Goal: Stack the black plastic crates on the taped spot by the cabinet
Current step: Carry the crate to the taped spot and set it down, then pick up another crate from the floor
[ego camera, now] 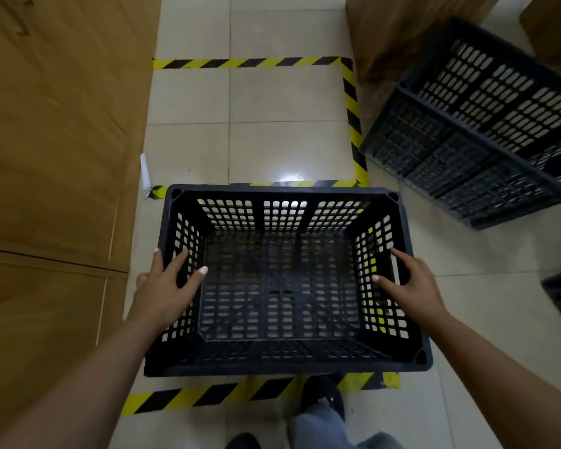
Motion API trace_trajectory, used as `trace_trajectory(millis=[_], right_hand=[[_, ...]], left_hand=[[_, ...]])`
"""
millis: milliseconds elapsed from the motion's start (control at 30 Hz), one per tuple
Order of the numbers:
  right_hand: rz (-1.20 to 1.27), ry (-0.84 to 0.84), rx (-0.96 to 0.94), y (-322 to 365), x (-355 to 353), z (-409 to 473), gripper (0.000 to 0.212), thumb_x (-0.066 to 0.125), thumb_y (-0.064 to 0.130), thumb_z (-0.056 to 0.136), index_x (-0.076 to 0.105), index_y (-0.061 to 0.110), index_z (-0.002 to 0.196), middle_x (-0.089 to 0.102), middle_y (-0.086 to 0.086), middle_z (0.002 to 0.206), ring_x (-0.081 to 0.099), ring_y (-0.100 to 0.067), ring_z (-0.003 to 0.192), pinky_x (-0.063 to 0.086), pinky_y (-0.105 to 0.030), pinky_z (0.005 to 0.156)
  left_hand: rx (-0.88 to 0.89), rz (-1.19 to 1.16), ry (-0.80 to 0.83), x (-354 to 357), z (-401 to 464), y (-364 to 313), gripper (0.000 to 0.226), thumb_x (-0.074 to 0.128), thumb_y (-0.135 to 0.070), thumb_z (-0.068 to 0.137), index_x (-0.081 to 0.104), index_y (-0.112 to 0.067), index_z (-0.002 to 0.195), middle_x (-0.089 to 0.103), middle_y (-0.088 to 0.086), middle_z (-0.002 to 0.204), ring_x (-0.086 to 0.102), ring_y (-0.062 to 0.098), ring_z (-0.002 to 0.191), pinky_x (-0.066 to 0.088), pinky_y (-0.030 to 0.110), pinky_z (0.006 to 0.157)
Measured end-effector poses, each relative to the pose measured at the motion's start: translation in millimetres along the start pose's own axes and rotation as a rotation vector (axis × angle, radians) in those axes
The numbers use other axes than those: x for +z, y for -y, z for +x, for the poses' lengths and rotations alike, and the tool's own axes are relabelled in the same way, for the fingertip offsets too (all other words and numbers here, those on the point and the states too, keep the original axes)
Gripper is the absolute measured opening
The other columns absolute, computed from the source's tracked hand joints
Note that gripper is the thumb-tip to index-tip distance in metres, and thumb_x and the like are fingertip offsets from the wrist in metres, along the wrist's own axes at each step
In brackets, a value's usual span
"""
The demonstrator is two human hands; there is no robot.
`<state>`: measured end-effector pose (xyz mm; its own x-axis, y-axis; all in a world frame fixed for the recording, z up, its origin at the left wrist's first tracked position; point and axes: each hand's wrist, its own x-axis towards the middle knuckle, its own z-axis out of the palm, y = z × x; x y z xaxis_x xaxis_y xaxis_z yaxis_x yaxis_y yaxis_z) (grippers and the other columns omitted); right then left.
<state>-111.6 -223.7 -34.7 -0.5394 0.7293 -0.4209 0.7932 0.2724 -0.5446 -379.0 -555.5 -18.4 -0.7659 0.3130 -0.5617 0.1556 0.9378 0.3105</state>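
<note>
Both hands clasp one black plastic crate [282,280] at its short ends. On the left end, the left hand [166,286] lies over the rim with fingers spread along the wall and the thumb reaching inside. On the right end, the right hand [412,283] mirrors it, its thumb pressed to the inner lattice and its fingers wrapped over the rim beside a handle slot. The crate sits between the two hands, level and open side up.

It is a rectangular box of matte, rigid plastic, its walls pierced by rows of small squarish holes and its floor a ribbed grid with diagonal braces. Each top corner has a round socket.

The crate spans a band of yellow-and-black hazard tape [250,63] that outlines a rectangle on the glossy pale floor tiles [272,102]; its far rim covers one tape line. Left of the marked rectangle stands a wooden cabinet [55,150] with a smooth grained veneer. To the right, outside the tape, a second black crate [486,124] lies tipped on its side, showing oval slots and a gridded base. Brown cardboard boxes [399,27] stand behind it.
</note>
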Motion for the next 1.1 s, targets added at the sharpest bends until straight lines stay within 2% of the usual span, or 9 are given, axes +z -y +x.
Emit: trace_trajectory(millis=[133, 233, 333, 467, 567, 833, 1100], right_hand=[[-0.001, 0.036, 0.008, -11, 7, 0, 0.077, 0.073, 0.045, 0.077, 0.036, 0.033, 0.144, 0.042, -0.012, 0.140, 0.038, -0.030, 0.132, 0.036, -0.048, 0.107], [-0.021, 0.108, 0.016, -9, 5, -3, 0.085, 0.072, 0.043, 0.079, 0.025, 0.033, 0.150, 0.021, -0.011, 0.156, 0.021, -0.029, 0.143, 0.025, -0.044, 0.113], [-0.098, 0.190, 0.003, 4, -3, -13, 0.092, 0.069, 0.048, 0.081, 0.012, 0.034, 0.152, 0.002, -0.009, 0.161, 0.002, -0.024, 0.148, 0.014, -0.042, 0.116], [-0.143, 0.139, -0.065, 32, -28, -45, 0.087, 0.063, 0.051, 0.084, 0.014, 0.029, 0.152, 0.011, -0.007, 0.161, 0.006, -0.022, 0.148, 0.018, -0.043, 0.117], [-0.198, 0.120, -0.150, 60, -63, -86, 0.082, 0.061, 0.047, 0.086, 0.018, 0.026, 0.152, 0.013, -0.008, 0.161, 0.006, -0.021, 0.148, 0.017, -0.039, 0.117], [-0.199, 0.013, -0.139, 108, -194, -214, 0.074, 0.060, 0.043, 0.089, 0.023, 0.025, 0.151, 0.007, -0.007, 0.161, 0.003, -0.022, 0.148, 0.010, -0.035, 0.118], [-0.256, -0.170, -0.124, 98, -335, -306, 0.072, 0.054, 0.047, 0.091, 0.021, 0.026, 0.151, 0.003, -0.006, 0.161, 0.000, -0.022, 0.149, 0.005, -0.034, 0.117]], left_hand=[[-0.007, -0.005, 0.051, 14, 4, 10, 0.082, 0.036, -0.077, 0.077, 0.020, -0.041, 0.150, -0.005, 0.002, 0.162, 0.010, 0.041, 0.143, 0.022, 0.053, 0.112], [-0.023, 0.063, 0.106, 18, 1, 10, 0.084, 0.037, -0.073, 0.081, 0.012, -0.036, 0.152, -0.012, 0.003, 0.161, 0.007, 0.041, 0.144, 0.020, 0.052, 0.113], [-0.019, 0.164, 0.133, 10, -8, -10, 0.086, 0.028, -0.072, 0.086, 0.001, -0.027, 0.154, -0.009, 0.008, 0.162, 0.003, 0.038, 0.146, 0.016, 0.053, 0.115], [0.145, 0.211, 0.108, -13, -50, -56, 0.083, 0.029, -0.064, 0.091, 0.007, -0.015, 0.154, 0.006, 0.012, 0.161, 0.005, 0.029, 0.148, 0.017, 0.047, 0.118], [0.290, 0.250, 0.070, -41, -101, -95, 0.077, 0.030, -0.059, 0.095, 0.012, -0.013, 0.153, 0.012, 0.011, 0.161, 0.012, 0.027, 0.147, 0.019, 0.041, 0.118], [0.568, 0.399, 0.038, -137, -242, -186, 0.074, 0.028, -0.057, 0.096, 0.010, -0.016, 0.154, 0.013, 0.008, 0.161, 0.015, 0.024, 0.147, 0.015, 0.038, 0.118], [0.845, 0.500, -0.010, -190, -347, -315, 0.072, 0.027, -0.058, 0.096, 0.011, -0.017, 0.153, 0.015, 0.005, 0.160, 0.016, 0.023, 0.146, 0.018, 0.040, 0.117]])
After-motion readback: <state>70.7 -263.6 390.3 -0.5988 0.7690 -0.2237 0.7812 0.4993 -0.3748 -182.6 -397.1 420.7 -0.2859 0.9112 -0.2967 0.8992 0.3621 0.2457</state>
